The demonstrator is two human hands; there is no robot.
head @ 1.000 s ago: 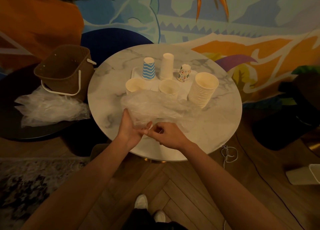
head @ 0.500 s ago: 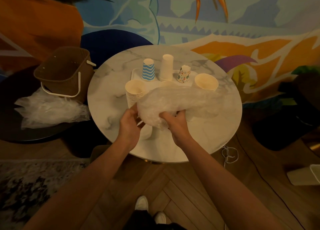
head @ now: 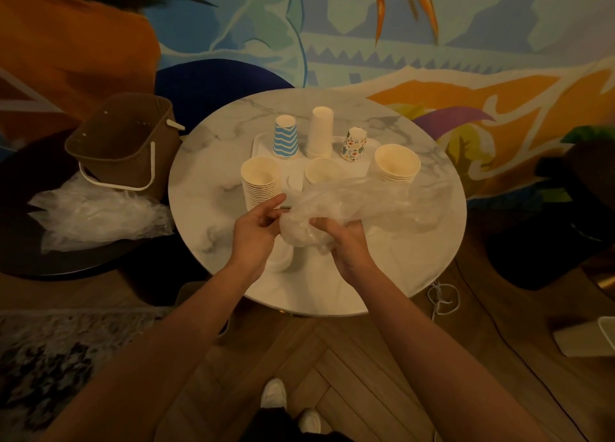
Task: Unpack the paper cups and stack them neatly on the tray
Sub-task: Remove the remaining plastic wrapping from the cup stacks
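Both forearms reach in across the near edge of the round marble counter (head: 206, 188). The right hand (head: 346, 247) is palm-down, its fingers clenched around the bunched end of a clear plastic wrapper (head: 372, 202) that trails toward the counter's right edge. The left hand (head: 254, 233) sits just beside that bunch, thumb stretched out and fingers loosely curled; whether they pinch the plastic I cannot tell. Toward the far edge lies the white tray (head: 263, 142). It carries an upturned blue striped stack (head: 285, 140), white stack (head: 321, 132) and flowered stack (head: 355, 143). A tall cream stack (head: 259, 183) stands open-side up at its near left corner, and another cream stack (head: 397, 163) stands at its right edge.
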